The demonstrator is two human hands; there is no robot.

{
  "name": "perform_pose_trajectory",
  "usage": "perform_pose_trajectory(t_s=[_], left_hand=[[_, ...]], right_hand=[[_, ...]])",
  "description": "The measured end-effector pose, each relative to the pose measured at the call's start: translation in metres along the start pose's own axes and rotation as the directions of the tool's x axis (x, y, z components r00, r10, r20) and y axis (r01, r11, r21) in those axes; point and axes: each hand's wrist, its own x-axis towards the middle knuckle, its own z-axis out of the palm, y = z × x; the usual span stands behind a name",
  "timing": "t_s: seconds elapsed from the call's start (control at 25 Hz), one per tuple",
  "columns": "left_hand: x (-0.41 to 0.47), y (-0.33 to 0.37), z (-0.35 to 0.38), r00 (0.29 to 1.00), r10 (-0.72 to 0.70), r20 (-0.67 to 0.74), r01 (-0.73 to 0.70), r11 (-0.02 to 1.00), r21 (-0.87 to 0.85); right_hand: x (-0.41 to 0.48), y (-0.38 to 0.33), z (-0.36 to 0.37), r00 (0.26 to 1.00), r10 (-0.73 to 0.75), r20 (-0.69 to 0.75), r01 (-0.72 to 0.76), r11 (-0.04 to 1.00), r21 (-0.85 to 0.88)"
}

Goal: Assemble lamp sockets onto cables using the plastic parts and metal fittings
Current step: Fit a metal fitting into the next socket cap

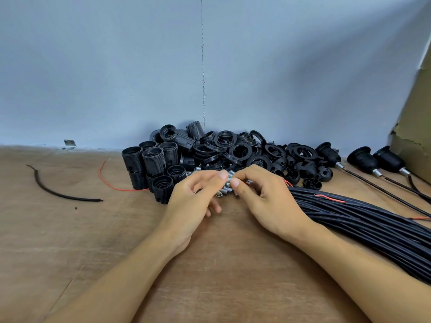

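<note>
Pinching fingertip to fingertip, left hand [193,199] and right hand [268,197] share one metal fitting [230,176], just left of the cable bundle [361,220] — its axis is unreadable. Right hand lies nearer the bundle, so it is the likelier one to fetch a cable.

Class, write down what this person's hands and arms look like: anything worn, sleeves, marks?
The left hand and the right hand are bare: no gloves, rings, watch or bands show. The forearms are bare too, with no sleeve in view down to the picture's edge. Nails on the fingers are short and unpainted.
</note>
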Motion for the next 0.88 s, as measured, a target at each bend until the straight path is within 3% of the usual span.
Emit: perform_pose_trajectory(t_s=[0.2, 0.36, 0.64, 0.76, 0.88], left_hand=[[0.003, -0.009, -0.001, 1.000, -0.014, 0.011, 0.012, 0.989, 0.149], [0.003, -0.007, 0.000, 1.000, 0.026, 0.014, -0.027, 0.995, 0.097], [0.005, -0.012, -0.001, 1.000, 0.002, 0.009, -0.004, 0.977, 0.214], [0.004, -0.009, 0.001, 1.000, 0.024, 0.002, -0.025, 0.992, 0.122], [0.005, -0.011, 0.000, 1.000, 0.028, -0.011, -0.025, 0.987, 0.157]], right_hand=[[0.001, 0.000, -0.002, 0.998, 0.051, -0.037, -0.049, 0.998, 0.042], [0.000, -0.003, -0.002, 0.999, 0.041, -0.009, -0.040, 0.998, 0.041], [0.000, -0.004, -0.003, 0.999, 0.049, -0.022, -0.048, 0.998, 0.041], [0.000, -0.004, -0.003, 0.999, 0.043, -0.010, -0.043, 0.998, 0.039], [0.000, -0.005, -0.003, 0.999, 0.036, -0.013, -0.036, 0.999, 0.032]])
